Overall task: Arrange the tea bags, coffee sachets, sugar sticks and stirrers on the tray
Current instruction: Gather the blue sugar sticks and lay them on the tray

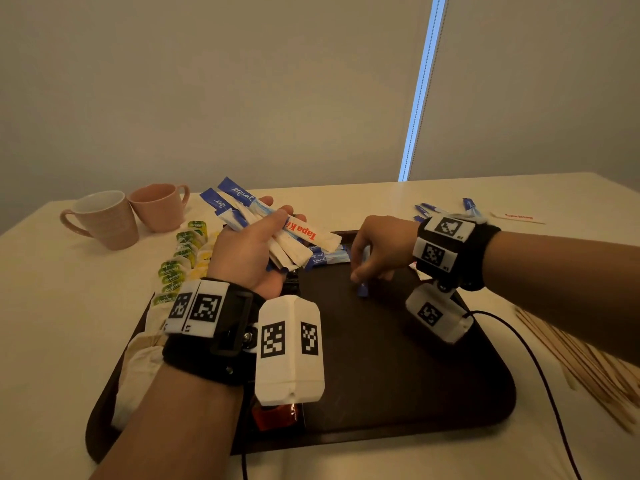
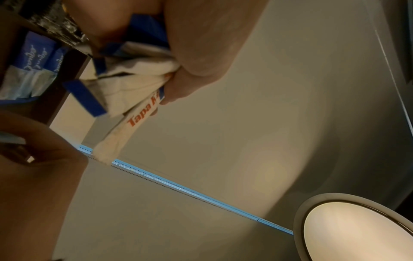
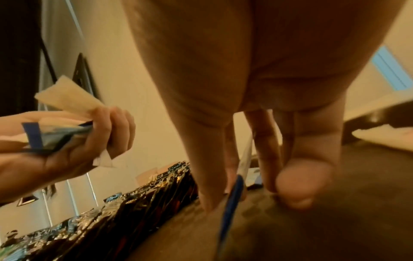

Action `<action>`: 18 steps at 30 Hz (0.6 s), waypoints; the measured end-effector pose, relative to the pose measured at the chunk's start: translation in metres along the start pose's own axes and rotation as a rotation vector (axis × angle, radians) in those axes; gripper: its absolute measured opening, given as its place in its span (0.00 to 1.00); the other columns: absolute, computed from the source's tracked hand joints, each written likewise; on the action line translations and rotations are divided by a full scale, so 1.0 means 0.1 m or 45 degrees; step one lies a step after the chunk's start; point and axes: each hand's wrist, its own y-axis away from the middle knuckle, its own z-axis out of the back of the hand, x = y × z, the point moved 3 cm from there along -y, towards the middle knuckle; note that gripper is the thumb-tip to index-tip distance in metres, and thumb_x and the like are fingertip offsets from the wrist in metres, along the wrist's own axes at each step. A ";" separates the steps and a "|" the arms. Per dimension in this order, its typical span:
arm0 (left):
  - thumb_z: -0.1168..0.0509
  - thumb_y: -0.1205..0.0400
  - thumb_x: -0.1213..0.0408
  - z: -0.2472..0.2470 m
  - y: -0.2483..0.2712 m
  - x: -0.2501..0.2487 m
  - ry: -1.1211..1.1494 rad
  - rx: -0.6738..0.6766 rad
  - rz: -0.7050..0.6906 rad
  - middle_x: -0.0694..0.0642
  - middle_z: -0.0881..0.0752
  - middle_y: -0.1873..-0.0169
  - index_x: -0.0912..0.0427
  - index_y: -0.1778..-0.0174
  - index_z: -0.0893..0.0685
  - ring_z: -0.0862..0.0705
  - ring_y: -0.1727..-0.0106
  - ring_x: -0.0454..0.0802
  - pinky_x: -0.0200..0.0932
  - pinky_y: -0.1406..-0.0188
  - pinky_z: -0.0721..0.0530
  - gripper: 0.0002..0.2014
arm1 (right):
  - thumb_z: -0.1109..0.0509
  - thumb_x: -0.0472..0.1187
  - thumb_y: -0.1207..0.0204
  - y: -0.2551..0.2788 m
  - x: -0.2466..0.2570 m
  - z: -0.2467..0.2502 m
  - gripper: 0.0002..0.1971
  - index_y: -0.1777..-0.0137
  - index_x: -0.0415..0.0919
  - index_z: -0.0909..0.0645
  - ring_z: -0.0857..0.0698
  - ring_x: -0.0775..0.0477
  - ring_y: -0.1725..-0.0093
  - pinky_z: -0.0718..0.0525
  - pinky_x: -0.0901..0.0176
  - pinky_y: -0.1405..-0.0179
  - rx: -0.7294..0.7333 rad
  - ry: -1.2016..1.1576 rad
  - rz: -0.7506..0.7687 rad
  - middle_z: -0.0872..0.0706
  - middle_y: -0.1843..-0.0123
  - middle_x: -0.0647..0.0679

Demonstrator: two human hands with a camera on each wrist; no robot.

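Observation:
My left hand (image 1: pixel 252 244) grips a fanned bundle of sugar sticks (image 1: pixel 273 225), blue-and-white ones and a white one with red lettering (image 2: pixel 143 116), above the far left of the dark tray (image 1: pixel 398 358). My right hand (image 1: pixel 375 252) reaches down to the tray's far middle and pinches one blue sugar stick (image 1: pixel 363 284) (image 3: pixel 232 203) whose lower end touches the tray. A few blue sugar sticks (image 1: pixel 327 256) lie flat on the tray just left of it. Green and yellow tea bags (image 1: pixel 180 258) run in a row along the tray's left side. Dark coffee sachets (image 3: pixel 134 208) lie in a row on the tray.
Two pink mugs (image 1: pixel 104 220) stand at the table's far left. Wooden stirrers (image 1: pixel 581 362) lie on the table right of the tray. More sugar sticks (image 1: pixel 467 207) lie on the table at the far right. A cable (image 1: pixel 540 375) crosses the tray's right corner.

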 end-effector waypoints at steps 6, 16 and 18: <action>0.36 0.15 0.73 -0.01 0.02 0.01 0.006 -0.009 0.025 0.55 0.11 0.52 0.53 0.43 0.21 0.08 0.58 0.49 0.43 0.70 0.12 0.10 | 0.18 0.48 0.30 0.12 -0.04 0.17 0.12 0.50 0.46 0.11 0.11 0.50 0.67 0.16 0.64 0.72 0.056 0.189 -0.150 0.08 0.58 0.45; 0.36 0.15 0.72 -0.01 0.03 0.01 -0.008 -0.020 0.040 0.54 0.10 0.53 0.54 0.44 0.20 0.08 0.60 0.47 0.42 0.70 0.12 0.10 | 0.17 0.45 0.31 0.02 0.07 -0.06 0.10 0.55 0.47 0.15 0.13 0.50 0.57 0.19 0.64 0.66 0.048 0.507 0.002 0.11 0.53 0.48; 0.36 0.15 0.72 -0.01 0.03 0.01 -0.004 -0.016 0.039 0.54 0.11 0.53 0.53 0.44 0.20 0.08 0.60 0.47 0.42 0.70 0.12 0.10 | 0.18 0.48 0.30 -0.02 0.11 -0.10 0.10 0.57 0.47 0.15 0.11 0.49 0.57 0.15 0.61 0.65 -0.015 0.473 0.046 0.12 0.57 0.50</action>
